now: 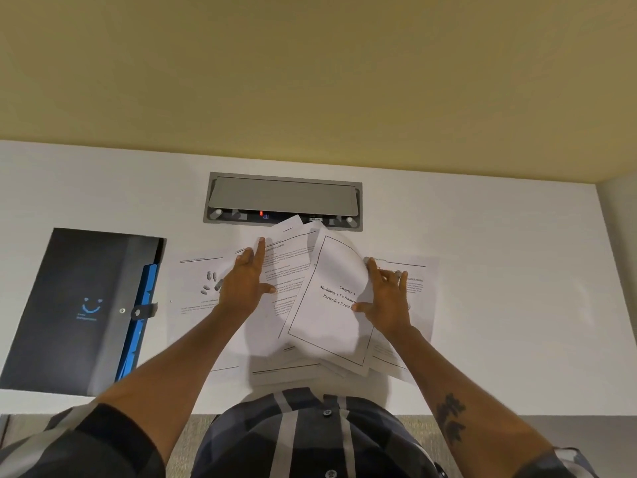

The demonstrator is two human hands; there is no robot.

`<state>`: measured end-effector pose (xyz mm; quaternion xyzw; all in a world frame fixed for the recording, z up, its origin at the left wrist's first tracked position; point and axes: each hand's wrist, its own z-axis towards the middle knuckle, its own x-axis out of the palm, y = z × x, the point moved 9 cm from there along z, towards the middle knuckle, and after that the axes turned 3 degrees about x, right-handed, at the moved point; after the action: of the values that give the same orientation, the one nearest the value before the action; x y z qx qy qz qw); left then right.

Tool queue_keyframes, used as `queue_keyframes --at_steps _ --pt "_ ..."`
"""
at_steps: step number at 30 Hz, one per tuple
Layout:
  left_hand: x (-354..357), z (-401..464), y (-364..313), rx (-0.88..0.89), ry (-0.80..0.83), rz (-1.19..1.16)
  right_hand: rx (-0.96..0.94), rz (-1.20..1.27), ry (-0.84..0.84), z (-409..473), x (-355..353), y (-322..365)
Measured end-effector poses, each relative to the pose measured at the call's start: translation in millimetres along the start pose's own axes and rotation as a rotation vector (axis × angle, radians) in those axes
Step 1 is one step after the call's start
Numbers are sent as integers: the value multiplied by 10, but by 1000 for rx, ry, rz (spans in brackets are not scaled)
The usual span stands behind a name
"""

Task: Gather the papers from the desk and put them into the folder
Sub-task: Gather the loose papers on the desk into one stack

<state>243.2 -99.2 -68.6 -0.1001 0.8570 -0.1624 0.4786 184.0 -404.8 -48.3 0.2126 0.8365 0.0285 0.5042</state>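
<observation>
The right hand [386,298] pinches the right edge of the top sheet [331,305], a page with a printed border and a chapter title, thumb on its face and fingers curled behind, so the page bows upward. The left hand [246,281] lies flat and open on the papers [275,270], fingers spread, gripping nothing and only pressing them down. These papers are fanned across the middle of the desk [499,270], overlapping at odd angles, with one sheet [193,281] off to the left and another [418,281] showing under the right hand.

To do this step well, I would sweep the outlying sheets inward under the flat palm, then square the edges before lifting; a lone lifted page may crease or slide away. The folder [79,305] lies closed at the left, near the papers but not touching, strap [146,310] fastened; it will need opening first. A grey cable hatch [282,198] sits behind the papers.
</observation>
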Motion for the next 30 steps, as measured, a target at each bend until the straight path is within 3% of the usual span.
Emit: queue_keyframes --at_steps 5,8,11,15,19,23,27,30 --pt "-31 12 -40 12 34 114 -70 50 -122 -135 -14 75" --pt "-65 -21 -186 93 -44 88 -65 84 -164 -221 -1 109" --pt "-32 -82 -429 191 -120 -268 -48 117 -189 -294 8 116" --pt "130 -96 -557 4 -52 -807 -59 130 -219 -367 10 153" --pt "104 -105 -553 -86 -116 -929 -106 124 -188 -402 36 220" --pt "106 -157 -497 -54 -150 -903 -112 149 -195 -386 -63 159" --pt "75 -301 -473 -14 -127 -981 49 331 -409 -304 -435 -245" --pt "67 -444 -494 16 -60 -1041 187 317 -391 -133 -604 -598"
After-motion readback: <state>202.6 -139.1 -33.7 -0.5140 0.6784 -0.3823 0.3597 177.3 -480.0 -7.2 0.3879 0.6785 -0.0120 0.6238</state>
